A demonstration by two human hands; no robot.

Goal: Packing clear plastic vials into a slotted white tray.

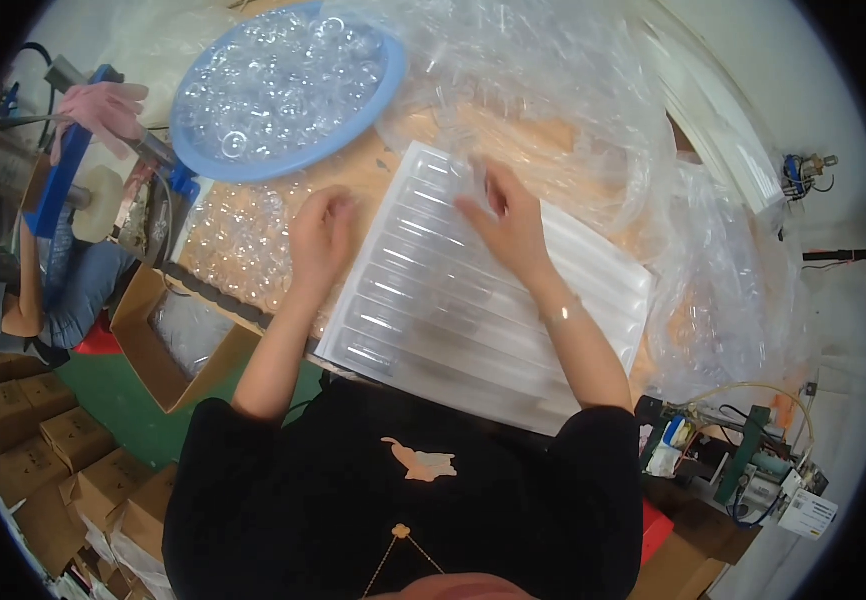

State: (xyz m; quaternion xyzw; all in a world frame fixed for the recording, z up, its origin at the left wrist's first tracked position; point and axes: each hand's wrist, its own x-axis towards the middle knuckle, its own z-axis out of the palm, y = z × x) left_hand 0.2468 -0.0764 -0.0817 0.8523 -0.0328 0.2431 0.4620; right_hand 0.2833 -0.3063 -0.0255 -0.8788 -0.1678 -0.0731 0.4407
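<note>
A white ribbed tray (593,270) lies aslant on the table in front of me, its long grooves side by side. Clear plastic pieces (378,290) rest in the grooves toward its left side. Over the tray's far part is my right hand (513,225), thumb and fingers curved around a see-through plastic piece (474,182) that is hard to make out. My left hand (321,238) is just off the tray's left edge, fingers bent and blurred; whether anything is in them does not show. Beneath and left of it, many small clear round pieces (238,235) are spread on the table.
A blue basin (393,75) full of clear round pieces stands at the far left. Clear plastic bags (593,90) cover the far and right side. An open carton (133,345) sits below the table's left edge. Machines flank both sides; a person (28,285) sits at left.
</note>
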